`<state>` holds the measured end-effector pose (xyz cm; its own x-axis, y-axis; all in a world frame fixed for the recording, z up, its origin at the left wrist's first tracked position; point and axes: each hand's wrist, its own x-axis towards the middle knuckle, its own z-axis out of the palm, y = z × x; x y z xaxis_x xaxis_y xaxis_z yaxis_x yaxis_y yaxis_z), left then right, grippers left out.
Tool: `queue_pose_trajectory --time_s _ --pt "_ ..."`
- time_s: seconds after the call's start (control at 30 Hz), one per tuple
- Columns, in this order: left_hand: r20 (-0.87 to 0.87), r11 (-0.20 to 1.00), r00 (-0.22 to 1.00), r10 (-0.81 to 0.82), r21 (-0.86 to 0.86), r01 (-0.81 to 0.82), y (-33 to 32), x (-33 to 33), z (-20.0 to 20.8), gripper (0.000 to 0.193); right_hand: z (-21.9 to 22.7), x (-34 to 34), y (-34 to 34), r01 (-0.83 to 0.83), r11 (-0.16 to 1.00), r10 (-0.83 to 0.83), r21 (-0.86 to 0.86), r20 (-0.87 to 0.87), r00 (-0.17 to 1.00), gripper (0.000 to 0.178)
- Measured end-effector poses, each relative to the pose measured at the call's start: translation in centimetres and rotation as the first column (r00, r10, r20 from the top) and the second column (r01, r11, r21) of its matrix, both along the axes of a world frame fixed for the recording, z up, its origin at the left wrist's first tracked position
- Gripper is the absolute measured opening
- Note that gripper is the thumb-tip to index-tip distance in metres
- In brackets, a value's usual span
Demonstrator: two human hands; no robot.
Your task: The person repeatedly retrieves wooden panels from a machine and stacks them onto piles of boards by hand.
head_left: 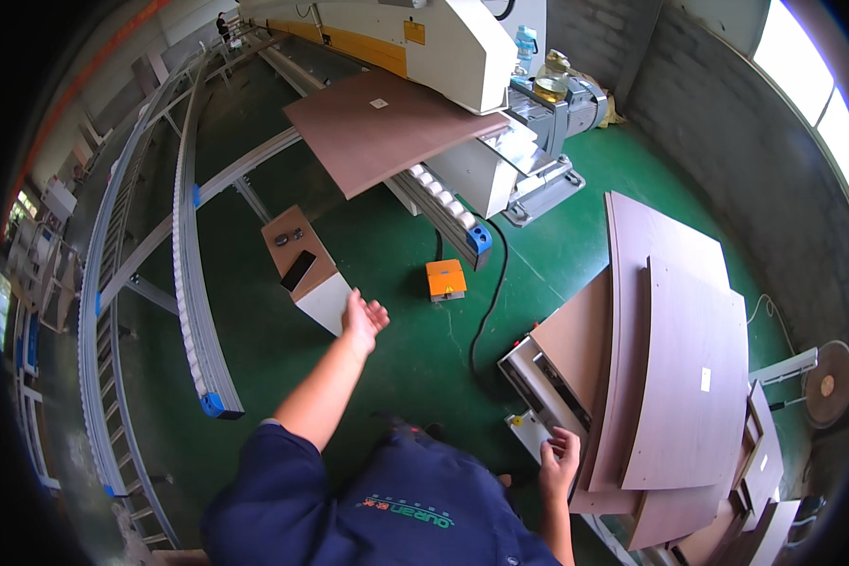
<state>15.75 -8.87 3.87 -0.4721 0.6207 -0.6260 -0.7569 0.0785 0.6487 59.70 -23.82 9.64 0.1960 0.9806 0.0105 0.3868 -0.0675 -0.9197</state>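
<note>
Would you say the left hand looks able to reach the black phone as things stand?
Probably yes: the left hand looks open and empty, near the brown-topped stand in view, and nothing visible covers or blocks the black phone, though depth is hard to judge.

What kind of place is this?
Probably a panel-furniture or woodworking workshop: a long white-and-yellow machine with a brown panel at its end, roller rails beside it, and stacked panels on the right.
</note>
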Motion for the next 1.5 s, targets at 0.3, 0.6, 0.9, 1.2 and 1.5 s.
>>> queue_pose_trajectory --time_s 0.3,0.6,0.9,1.2,1.5 --pt "-0.226 0.982 0.973 -0.049 0.167 0.088 13.0 -8.4 6.4 0.084 -2.0 1.0 -3.0 0.119 0.978 -0.133 -0.172 -0.069 0.989 0.023" --pt "-0.030 0.849 0.971 -0.235 0.480 0.220 11.5 -1.7 6.6 0.034 0.5 -3.0 -0.2 0.025 0.968 -0.125 -0.249 -0.397 0.909 0.019" --pt "0.061 0.802 0.866 -0.496 0.414 0.430 3.1 10.1 5.7 0.034 3.1 -8.0 10.1 -0.195 0.947 -0.003 -0.256 -0.612 0.791 0.036" --pt "-0.026 0.443 0.491 -0.871 0.394 0.806 -5.8 17.4 8.7 0.037 2.6 -6.4 12.2 -0.165 0.909 -0.264 -0.384 -0.834 0.485 0.042" --pt "-0.985 0.991 0.136 -0.107 -0.117 -0.068 7.2 -8.6 5.3 0.051 5.9 -3.4 9.7 0.112 0.932 -0.315 -0.344 -0.621 0.718 0.037"
